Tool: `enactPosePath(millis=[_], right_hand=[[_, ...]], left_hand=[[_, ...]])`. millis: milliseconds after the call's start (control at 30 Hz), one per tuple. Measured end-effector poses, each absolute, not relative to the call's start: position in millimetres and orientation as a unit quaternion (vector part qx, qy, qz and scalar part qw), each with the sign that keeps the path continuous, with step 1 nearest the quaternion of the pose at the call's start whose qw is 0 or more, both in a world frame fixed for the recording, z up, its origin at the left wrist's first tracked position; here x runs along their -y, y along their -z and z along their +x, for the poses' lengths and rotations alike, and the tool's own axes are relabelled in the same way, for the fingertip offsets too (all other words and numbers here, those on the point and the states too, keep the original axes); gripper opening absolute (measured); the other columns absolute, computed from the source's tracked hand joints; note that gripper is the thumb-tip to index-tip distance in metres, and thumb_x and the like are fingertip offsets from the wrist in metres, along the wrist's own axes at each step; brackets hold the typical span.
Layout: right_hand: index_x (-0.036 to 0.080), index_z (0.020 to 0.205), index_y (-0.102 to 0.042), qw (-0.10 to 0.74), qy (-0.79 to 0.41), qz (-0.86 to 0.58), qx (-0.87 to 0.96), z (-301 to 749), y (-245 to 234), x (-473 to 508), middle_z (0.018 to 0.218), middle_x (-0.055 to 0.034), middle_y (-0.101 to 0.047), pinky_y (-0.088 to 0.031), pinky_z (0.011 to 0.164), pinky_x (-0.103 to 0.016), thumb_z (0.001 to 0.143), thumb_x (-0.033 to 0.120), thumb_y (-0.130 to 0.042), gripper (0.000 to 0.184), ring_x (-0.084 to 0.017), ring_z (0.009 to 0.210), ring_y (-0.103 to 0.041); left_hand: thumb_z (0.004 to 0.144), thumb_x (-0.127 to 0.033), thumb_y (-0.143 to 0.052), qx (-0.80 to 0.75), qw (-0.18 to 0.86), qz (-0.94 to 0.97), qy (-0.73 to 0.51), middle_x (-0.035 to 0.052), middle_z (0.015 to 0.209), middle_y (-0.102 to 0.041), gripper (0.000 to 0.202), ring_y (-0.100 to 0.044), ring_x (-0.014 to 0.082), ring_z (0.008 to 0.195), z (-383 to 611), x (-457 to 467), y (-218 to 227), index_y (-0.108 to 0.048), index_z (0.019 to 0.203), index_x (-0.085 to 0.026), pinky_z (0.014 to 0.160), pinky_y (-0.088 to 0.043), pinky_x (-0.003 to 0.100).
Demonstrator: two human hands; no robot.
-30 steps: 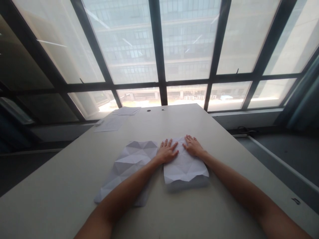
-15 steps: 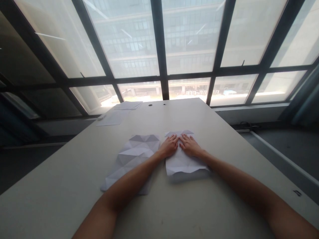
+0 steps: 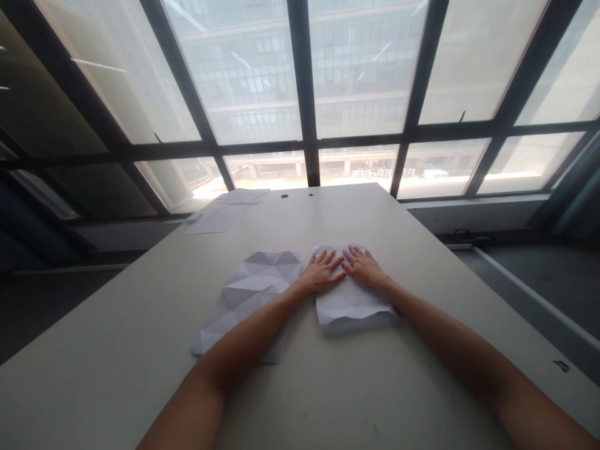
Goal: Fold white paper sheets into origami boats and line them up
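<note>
A creased white sheet of paper [image 3: 349,304] lies on the table under both hands, its near edge lifted in a wave. My left hand [image 3: 323,272] rests flat on its upper left part with the fingers spread. Beside it, my right hand [image 3: 364,267] presses flat on the upper right part, fingers stretched toward the far edge. The two hands almost meet at the thumbs. To the left lies a second sheet of paper [image 3: 255,284], folded into raised triangular facets; my left forearm covers part of it.
The white table [image 3: 140,312] stretches toward large framed windows. Flat paper sheets [image 3: 213,220] lie at its far left. A round dark hole [image 3: 284,196] sits near the far edge, and a small black mark or object [image 3: 561,365] is at the right edge.
Both hands have spread their fingers and flattened further on the paper. My right hand has shifted slightly right. The view has moved a little.
</note>
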State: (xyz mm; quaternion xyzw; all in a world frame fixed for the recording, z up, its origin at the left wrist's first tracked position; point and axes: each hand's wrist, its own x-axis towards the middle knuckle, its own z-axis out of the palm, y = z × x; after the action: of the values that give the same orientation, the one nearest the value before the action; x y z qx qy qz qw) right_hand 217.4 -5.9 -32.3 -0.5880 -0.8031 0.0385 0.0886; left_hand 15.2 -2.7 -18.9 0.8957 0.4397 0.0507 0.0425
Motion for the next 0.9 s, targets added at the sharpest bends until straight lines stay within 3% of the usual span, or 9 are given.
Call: enactPosePath(millis=[300, 500, 567, 667, 900], right_hand=[[0.013, 0.155, -0.034, 0.082, -0.033, -0.634, 0.768, 239, 32, -3, 0.163, -0.0162, -0.026, -0.014, 0.12, -0.055, 0.103, 0.044, -0.027, 0.061, -0.029, 0.151, -0.021], [0.011, 0.149, -0.044, 0.098, 0.016, -0.635, 0.766, 236, 26, 9, 0.161, -0.0205, -0.029, -0.009, 0.121, -0.053, 0.103, 0.039, -0.029, 0.056, -0.03, 0.151, -0.019], [0.018, 0.152, -0.041, 0.112, 0.021, -0.596, 0.795, 228, 25, 19, 0.164, -0.0167, -0.022, -0.003, 0.12, -0.057, 0.104, 0.045, -0.029, 0.057, -0.03, 0.153, -0.01], [0.023, 0.157, -0.03, 0.082, -0.055, -0.549, 0.83, 213, 29, 32, 0.166, -0.0148, -0.015, -0.006, 0.118, -0.062, 0.102, 0.058, -0.027, 0.066, -0.032, 0.153, -0.008], [0.021, 0.16, -0.023, 0.072, -0.067, -0.564, 0.82, 212, 31, 27, 0.166, -0.0128, -0.015, -0.009, 0.12, -0.056, 0.103, 0.052, -0.023, 0.064, -0.029, 0.153, -0.011]], left_hand=[[0.096, -0.072, -0.025, -0.502, 0.023, 0.864, -0.035, 0.0062, 0.166, -0.022, 0.072, -0.018, 0.0349, 0.152, 9, -5, 17, -0.032, 0.156, -0.033, 0.12, -0.013, 0.058], [0.097, -0.069, -0.027, -0.503, 0.015, 0.863, -0.039, 0.0061, 0.166, -0.022, 0.068, -0.019, 0.0345, 0.152, 8, -7, 20, -0.033, 0.155, -0.034, 0.12, -0.014, 0.058], [0.098, -0.069, -0.025, -0.5, 0.015, 0.865, -0.045, 0.0063, 0.165, -0.023, 0.067, -0.019, 0.0349, 0.151, 7, -7, 21, -0.033, 0.155, -0.035, 0.119, -0.015, 0.059], [0.099, -0.067, -0.024, -0.494, 0.017, 0.867, -0.059, 0.0079, 0.165, -0.025, 0.066, -0.021, 0.0353, 0.151, 6, -7, 21, -0.034, 0.155, -0.033, 0.118, -0.018, 0.061], [0.103, -0.036, -0.03, -0.465, 0.007, 0.878, -0.111, 0.0067, 0.16, -0.035, 0.051, -0.023, 0.0247, 0.151, 9, -6, 24, -0.036, 0.154, -0.027, 0.123, -0.009, 0.055]])
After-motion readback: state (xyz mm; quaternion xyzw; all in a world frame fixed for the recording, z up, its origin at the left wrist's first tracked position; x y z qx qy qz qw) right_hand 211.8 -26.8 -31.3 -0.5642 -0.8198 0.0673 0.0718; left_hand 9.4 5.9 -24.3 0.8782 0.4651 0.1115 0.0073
